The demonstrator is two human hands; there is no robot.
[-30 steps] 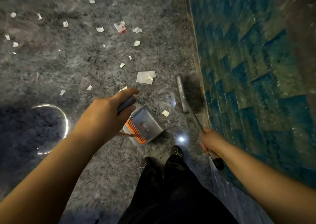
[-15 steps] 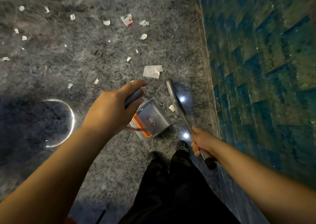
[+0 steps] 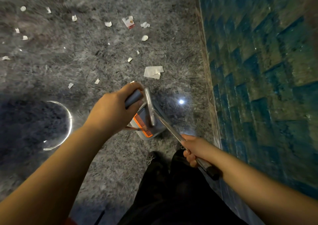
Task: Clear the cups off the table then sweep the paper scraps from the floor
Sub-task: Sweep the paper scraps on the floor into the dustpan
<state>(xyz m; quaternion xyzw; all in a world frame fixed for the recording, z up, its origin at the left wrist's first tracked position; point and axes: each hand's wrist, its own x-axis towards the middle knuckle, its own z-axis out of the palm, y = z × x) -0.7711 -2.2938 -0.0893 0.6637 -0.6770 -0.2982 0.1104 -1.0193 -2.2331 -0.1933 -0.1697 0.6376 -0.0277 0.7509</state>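
Sweeping step: left hand [image 3: 111, 111] wraps dustpan [image 3: 148, 123] handle; right hand [image 3: 194, 149] grips broom [image 3: 165, 123]. Next: draw paper scraps [image 3: 153, 72] off floor [image 3: 86, 61] into pan.

The dustpan [image 3: 148, 123] stands on the floor [image 3: 86, 66] just beyond the person's shoes [image 3: 151, 157], with the broom head [image 3: 149, 107] lying across it. The left hand [image 3: 113, 111] is on the dustpan's handle [image 3: 133, 98] at its left; the right hand [image 3: 194, 149] is near right on the broom handle [image 3: 172, 132]. Paper scraps [image 3: 153, 72] lie scattered farther off and to the left. A wall [image 3: 258, 70] runs along the right.
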